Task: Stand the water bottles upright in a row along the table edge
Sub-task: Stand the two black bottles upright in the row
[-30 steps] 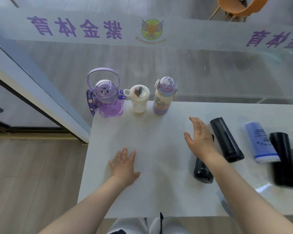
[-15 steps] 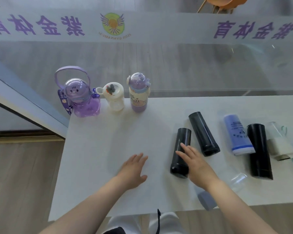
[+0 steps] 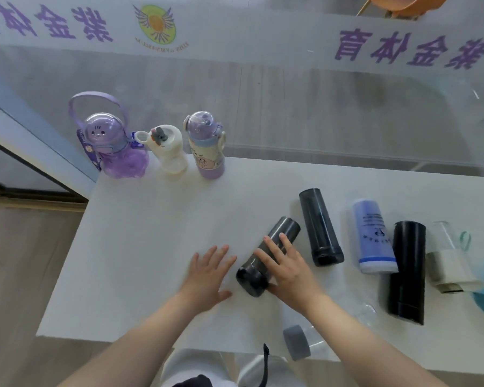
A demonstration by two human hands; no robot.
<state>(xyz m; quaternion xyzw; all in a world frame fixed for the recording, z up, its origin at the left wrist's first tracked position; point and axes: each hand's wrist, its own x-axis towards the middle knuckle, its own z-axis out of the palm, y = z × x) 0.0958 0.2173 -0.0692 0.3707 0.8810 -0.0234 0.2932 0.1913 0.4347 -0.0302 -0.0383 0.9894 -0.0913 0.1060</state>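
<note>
Nearest to us, at the near edge of the white table [image 3: 140, 247], a clear bottle with a grey cap [image 3: 296, 342] lies on its side, partly hidden under our right forearm; we leave it for later. Just beyond it our right hand [image 3: 287, 268] lies over a dark grey bottle [image 3: 268, 255] that rests on its side, cap end toward us and base angled away to the right. The fingers are spread across the barrel and the thumb seems tucked under near the cap, so it looks more like a loose cover than a firm wrap; we cannot tell whether the grip is closed yet. Our left hand [image 3: 210, 272] lies flat on the table just beside the cap, fingers spread, holding nothing. To do this step well, we judge that we should close the right hand round the middle of the barrel and tip the cap end up. To the right lie more bottles on their sides: a black one [image 3: 320, 227], a blue one [image 3: 373, 236] and another black one [image 3: 407, 272]. Farthest off, three bottles already stand along the far edge: a purple bottle with a strap [image 3: 115, 146], a white one [image 3: 169, 149] and a lilac-capped one [image 3: 206, 146]. We should set ours just beside the lilac one, keeping the line straight.
</note>
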